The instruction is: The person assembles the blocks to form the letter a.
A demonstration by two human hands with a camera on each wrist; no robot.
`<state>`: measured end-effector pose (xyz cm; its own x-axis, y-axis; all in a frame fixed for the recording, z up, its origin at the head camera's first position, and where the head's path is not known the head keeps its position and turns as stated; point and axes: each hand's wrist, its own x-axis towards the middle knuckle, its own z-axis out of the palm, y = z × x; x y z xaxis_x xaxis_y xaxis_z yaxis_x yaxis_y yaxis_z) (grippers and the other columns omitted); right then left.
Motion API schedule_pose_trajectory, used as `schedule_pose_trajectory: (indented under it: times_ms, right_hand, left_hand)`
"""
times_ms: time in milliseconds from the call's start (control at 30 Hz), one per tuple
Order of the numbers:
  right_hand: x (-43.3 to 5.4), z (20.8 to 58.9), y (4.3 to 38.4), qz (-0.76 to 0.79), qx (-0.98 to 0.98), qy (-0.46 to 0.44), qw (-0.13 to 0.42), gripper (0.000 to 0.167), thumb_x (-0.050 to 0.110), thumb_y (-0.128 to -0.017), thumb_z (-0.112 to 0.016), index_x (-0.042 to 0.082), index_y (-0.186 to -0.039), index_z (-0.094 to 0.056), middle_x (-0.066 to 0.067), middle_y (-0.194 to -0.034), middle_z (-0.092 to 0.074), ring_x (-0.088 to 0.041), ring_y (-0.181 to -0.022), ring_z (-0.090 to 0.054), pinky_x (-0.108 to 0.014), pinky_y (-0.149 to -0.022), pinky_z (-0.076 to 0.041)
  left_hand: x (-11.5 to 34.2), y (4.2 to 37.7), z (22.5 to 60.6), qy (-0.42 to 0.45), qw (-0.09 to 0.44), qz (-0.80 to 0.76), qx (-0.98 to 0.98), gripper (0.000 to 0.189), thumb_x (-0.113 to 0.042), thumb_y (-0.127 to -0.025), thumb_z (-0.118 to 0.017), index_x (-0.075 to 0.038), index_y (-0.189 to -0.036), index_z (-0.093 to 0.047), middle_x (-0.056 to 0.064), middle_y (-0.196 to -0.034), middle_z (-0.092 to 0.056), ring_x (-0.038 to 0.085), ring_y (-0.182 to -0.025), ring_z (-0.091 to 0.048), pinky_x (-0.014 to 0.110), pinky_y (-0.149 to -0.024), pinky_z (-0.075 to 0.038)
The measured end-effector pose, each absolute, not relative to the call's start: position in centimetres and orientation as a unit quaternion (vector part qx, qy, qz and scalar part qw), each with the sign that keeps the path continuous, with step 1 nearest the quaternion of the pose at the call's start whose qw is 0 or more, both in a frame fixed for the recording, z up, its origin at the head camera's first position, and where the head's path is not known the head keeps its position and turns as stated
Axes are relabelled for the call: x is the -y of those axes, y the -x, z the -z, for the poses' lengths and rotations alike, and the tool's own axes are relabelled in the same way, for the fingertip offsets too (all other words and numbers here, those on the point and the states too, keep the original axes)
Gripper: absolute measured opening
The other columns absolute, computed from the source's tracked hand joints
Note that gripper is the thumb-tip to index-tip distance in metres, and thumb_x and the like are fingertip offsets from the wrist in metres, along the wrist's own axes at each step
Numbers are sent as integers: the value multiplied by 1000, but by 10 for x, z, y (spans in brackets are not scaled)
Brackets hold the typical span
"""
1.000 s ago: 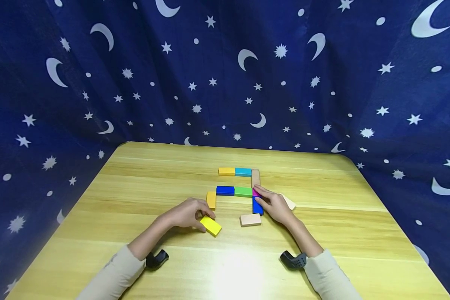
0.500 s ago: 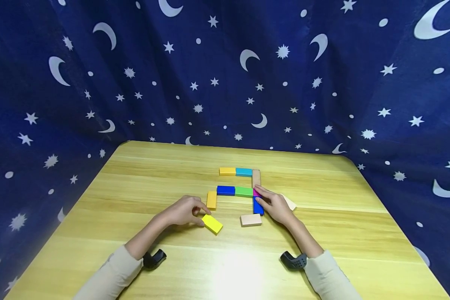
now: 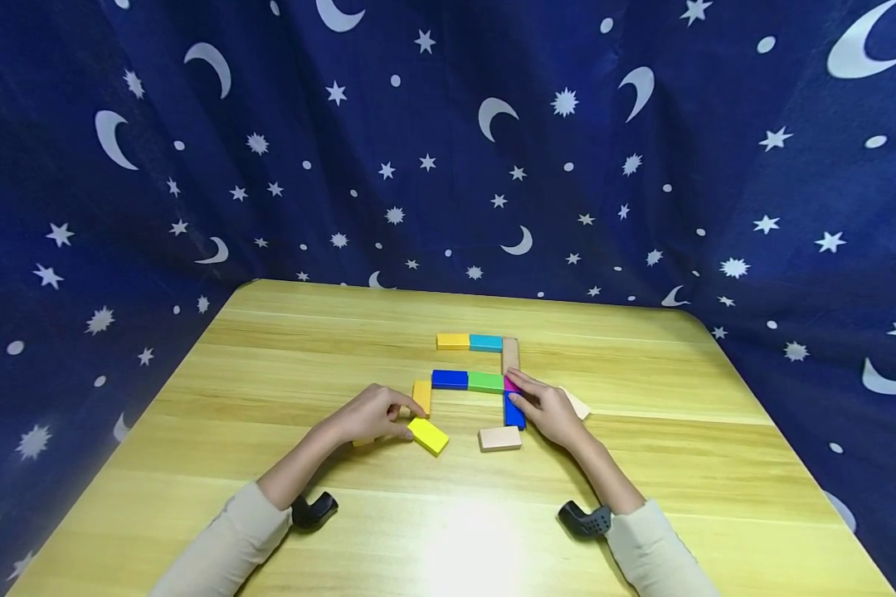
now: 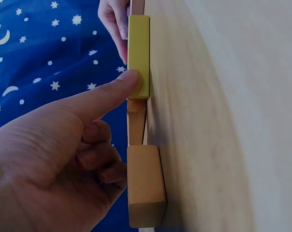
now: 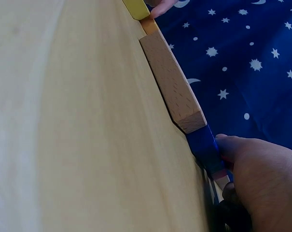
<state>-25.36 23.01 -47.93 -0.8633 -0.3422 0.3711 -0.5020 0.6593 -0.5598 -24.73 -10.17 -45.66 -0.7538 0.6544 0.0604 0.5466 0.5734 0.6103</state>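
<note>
In the head view my left hand (image 3: 373, 414) pinches the near-left end of a yellow block (image 3: 429, 437) between thumb and index finger. The left wrist view shows one finger against this block (image 4: 139, 53) and the other fingers curled. Just behind it lies an orange block (image 3: 421, 397). My right hand (image 3: 552, 409) rests on the blue block (image 3: 514, 412) and the magenta block (image 3: 509, 383), fingers fairly straight. In the right wrist view its thumb touches the blue block (image 5: 203, 145). A pale wooden block (image 3: 499, 439) lies between the hands.
Dark blue and green (image 3: 485, 381) blocks form a row ending at the magenta one. Farther back are orange, light blue (image 3: 485, 342) and wooden (image 3: 510, 355) blocks. Another orange block (image 4: 146, 186) lies beneath the left hand. A pale block (image 3: 577, 403) is partly behind the right hand.
My left hand has slid the yellow block slightly away from me and to the right, towards the orange block. The right hand has stayed in place.
</note>
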Motion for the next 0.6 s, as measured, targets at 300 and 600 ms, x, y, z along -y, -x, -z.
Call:
schedule_pose_trajectory:
  times_ms: [300, 600]
  right_hand:
    - [-230, 477, 253, -344, 904, -231, 108, 41, 19, -90, -61, 4, -128, -55, -5, -132, -51, -28, -121, -45, -44, -96, -37]
    - [-230, 477, 253, -344, 905, -228, 101, 41, 18, -90, -61, 6, -129, -54, -4, -133, -50, -27, -122, -44, -44, -97, -36]
  left_hand:
    - [102, 248, 455, -342, 83, -321, -879, 29, -21, -75, -77, -20, -103, -70, -8, -51, -35, 2, -47, -29, 18, -47, -27]
    - [102, 247, 455, -337, 87, -323, -880, 28, -21, -75, -77, -20, -103, -70, -8, -52, -36, 2, -47, -29, 18, -48, -27]
